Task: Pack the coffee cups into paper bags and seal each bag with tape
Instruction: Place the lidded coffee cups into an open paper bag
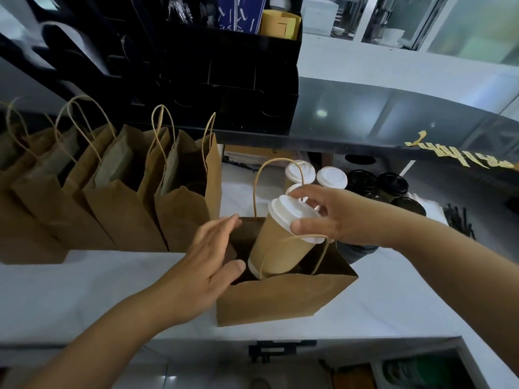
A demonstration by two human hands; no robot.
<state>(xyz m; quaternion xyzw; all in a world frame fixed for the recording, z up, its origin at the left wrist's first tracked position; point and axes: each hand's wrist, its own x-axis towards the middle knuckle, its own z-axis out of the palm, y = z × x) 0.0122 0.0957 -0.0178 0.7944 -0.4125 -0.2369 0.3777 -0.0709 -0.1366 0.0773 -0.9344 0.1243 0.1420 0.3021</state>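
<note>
An open brown paper bag (280,299) stands on the white counter in front of me. A brown paper coffee cup (278,245) with a white lid is tilted, its base down inside the bag's mouth. My right hand (323,214) grips the cup by the lid rim from above. My left hand (207,265) has straight fingers against the bag's left edge, thumb at the opening. Behind the bag stand more white-lidded cups (331,176).
Several brown paper bags (174,192) with twine handles line the counter's left back. Black-lidded cups (390,183) sit at the right, dark straws (460,220) beyond them. A black organiser (224,80) rises behind. The counter's front edge (196,338) runs below the bag.
</note>
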